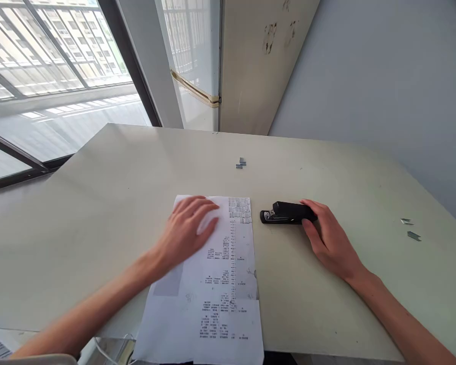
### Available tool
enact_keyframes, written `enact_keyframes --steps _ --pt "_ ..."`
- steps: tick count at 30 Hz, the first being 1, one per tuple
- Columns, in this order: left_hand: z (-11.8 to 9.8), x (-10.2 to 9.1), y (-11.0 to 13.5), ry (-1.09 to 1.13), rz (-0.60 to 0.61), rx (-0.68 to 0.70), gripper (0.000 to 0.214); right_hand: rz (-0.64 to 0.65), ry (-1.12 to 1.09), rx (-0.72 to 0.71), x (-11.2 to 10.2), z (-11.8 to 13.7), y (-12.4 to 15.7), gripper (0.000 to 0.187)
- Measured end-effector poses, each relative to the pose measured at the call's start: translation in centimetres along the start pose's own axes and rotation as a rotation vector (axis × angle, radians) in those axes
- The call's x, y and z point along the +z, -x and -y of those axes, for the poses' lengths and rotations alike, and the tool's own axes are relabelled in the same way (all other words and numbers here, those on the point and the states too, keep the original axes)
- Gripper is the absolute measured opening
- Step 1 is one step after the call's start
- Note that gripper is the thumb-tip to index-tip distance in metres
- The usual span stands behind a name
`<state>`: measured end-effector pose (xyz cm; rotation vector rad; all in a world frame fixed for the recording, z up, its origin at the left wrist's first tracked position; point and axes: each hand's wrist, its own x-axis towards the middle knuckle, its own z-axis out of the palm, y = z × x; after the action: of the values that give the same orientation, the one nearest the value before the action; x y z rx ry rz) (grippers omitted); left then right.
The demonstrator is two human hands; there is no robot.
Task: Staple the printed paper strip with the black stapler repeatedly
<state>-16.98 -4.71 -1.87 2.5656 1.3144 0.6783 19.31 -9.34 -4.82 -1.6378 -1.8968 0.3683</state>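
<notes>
A printed sheet of paper [220, 284] lies on the pale table [99, 203], its near edge hanging over the table's front. My left hand [190, 228] rests flat on the sheet's upper left part, fingers stretched out. A black stapler [285, 213] lies on its side just right of the sheet. My right hand [327, 235] is curled around the stapler's right end, fingers touching it.
Small strips of staples [241, 163] lie further back on the table, and two more staple strips [410, 228] sit near the right edge. A window with railings [41, 61] is at the left, a cream cabinet [258, 66] stands behind the table, and a grey wall is at the right.
</notes>
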Motion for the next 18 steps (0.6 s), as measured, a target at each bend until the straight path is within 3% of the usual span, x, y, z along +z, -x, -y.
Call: enact_keyframes --steps 4,8,11,18 --pt "3.4 -2.0 -0.7 -0.170 -0.010 -0.247 0.045 -0.068 -0.041 0.056 -0.3 -0.5 1.0 0.050" --pt "5.4 -2.6 -1.1 -0.075 0.050 -0.435 0.049 -0.081 -0.091 0.101 -0.7 0.1 1.1 0.053" --pt "5.7 -2.6 -1.0 0.021 0.082 -0.503 0.047 -0.076 -0.121 0.117 -0.9 0.4 1.1 0.053" --pt "4.0 -4.1 -0.4 0.071 0.029 -0.479 0.037 -0.110 -0.129 0.070 -1.0 0.4 1.2 0.046"
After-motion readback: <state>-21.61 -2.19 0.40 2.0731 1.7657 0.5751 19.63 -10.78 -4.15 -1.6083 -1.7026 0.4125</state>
